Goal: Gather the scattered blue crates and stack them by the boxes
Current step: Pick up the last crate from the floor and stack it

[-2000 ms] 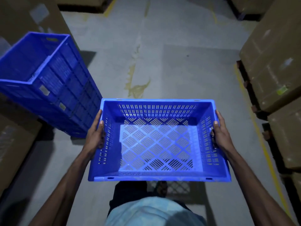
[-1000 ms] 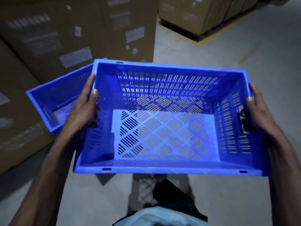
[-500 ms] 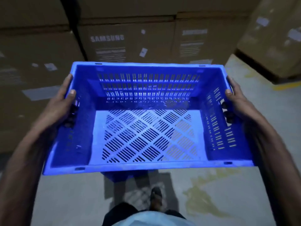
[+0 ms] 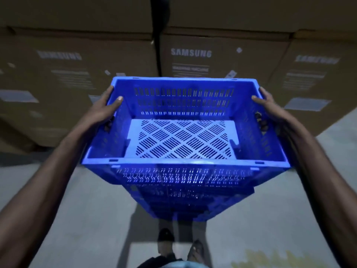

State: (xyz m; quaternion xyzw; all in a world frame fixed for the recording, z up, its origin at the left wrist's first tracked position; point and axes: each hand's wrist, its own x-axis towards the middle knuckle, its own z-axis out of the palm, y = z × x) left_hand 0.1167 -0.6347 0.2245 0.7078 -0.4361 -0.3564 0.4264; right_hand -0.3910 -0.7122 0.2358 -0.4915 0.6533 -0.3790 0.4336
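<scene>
I hold an empty blue slotted crate level in front of me. My left hand grips its left side wall, thumb over the rim and fingers through the handle slot. My right hand grips the right wall the same way. Directly beneath the held crate stands a stack of blue crates on the floor; the held crate sits at or just above the stack's top, and I cannot tell whether they touch.
A wall of large brown cardboard boxes rises right behind the stack. Grey concrete floor lies on both sides, with a yellowish stain at the lower right. My feet stand just before the stack.
I turned left from the open aisle toward the cardboard boxes, carrying the crate. The crate has moved forward and now sits over the stack of blue crates, whose front is in view.
</scene>
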